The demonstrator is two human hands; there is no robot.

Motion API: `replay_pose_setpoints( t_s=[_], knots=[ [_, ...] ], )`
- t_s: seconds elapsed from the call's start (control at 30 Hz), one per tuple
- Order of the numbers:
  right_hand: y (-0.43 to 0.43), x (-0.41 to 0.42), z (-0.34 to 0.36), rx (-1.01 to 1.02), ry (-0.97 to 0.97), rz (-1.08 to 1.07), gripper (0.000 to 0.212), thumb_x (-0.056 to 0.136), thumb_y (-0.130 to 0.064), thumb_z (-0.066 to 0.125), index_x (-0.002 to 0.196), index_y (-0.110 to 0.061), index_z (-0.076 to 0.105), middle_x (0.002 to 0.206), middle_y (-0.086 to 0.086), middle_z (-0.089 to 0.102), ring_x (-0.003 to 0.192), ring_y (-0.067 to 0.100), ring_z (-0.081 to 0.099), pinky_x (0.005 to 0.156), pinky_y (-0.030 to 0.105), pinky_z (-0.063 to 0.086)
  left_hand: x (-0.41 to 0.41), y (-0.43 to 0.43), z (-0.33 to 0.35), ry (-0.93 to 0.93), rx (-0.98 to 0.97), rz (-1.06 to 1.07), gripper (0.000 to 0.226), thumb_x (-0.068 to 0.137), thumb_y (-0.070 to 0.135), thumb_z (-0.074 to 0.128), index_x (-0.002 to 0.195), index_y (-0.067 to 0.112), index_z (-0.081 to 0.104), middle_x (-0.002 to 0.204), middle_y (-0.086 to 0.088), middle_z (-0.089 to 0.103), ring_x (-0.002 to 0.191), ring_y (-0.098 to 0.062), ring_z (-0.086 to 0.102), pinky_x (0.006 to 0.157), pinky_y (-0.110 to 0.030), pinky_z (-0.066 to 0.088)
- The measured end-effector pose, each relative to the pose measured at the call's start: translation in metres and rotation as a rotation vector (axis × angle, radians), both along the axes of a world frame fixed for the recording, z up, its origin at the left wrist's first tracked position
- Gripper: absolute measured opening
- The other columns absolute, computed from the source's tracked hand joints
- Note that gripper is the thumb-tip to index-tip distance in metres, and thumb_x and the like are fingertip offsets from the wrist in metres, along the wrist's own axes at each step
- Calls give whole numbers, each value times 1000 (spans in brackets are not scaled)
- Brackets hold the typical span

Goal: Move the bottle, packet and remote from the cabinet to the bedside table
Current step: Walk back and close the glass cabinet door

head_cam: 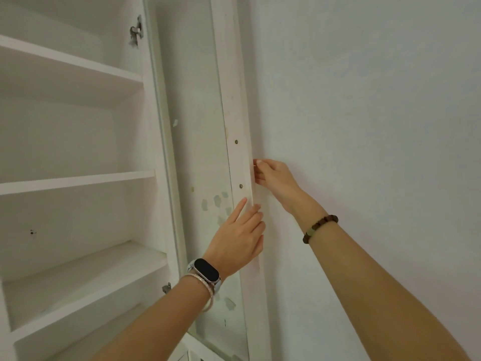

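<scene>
Two hands on the open cabinet door [235, 105], frame centre: left hand [238, 237] flat, fingers extended; right hand [273, 178] fingers curled round its edge. Shelves [78, 178] lie left, nearer the left hand; bottle, packet, remote not visible.

The cabinet [78, 152] stands at the left, its shelves stacked one above another. Its door [197, 152] is swung open to the right, against the wall [364, 100]. The left hand [239, 238] lies on the door's outer frame, the right hand [276, 178] just above at its edge beside the wall.
</scene>
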State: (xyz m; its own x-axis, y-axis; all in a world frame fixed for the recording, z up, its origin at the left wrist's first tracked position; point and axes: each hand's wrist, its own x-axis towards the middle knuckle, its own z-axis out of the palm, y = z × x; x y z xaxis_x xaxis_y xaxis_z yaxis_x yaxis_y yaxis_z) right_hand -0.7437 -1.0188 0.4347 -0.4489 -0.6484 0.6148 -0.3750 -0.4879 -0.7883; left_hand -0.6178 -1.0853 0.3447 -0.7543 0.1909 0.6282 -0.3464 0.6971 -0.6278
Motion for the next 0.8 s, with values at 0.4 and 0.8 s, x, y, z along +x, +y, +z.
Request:
replay_pose_setpoints(
  t_s=[0.4, 0.8],
  knots=[
    [-5, 35, -2, -53, 109, 57, 20, 95, -8, 55, 108, -6, 70, 101, 10, 73, 96, 21, 70, 89, 29, 56, 64, 2, -3, 25, -106, -20, 25, 93, 19, 42, 102, 10, 64, 114, -7, 62, 127, -27, 46, 116, -47, 19],
    [-60, 161, -4, -155, 228, 148, 23, 84, -21, 72, 103, -8, 68, 91, 5, 72, 82, 17, 71, 83, 36, 58, 223, -23, -21, 72, -94, 157, 33, 86, 8, 50, 116, 3, 62, 132, -14, 55, 135, -29, 38, 114, -49, 23]
  ],
)
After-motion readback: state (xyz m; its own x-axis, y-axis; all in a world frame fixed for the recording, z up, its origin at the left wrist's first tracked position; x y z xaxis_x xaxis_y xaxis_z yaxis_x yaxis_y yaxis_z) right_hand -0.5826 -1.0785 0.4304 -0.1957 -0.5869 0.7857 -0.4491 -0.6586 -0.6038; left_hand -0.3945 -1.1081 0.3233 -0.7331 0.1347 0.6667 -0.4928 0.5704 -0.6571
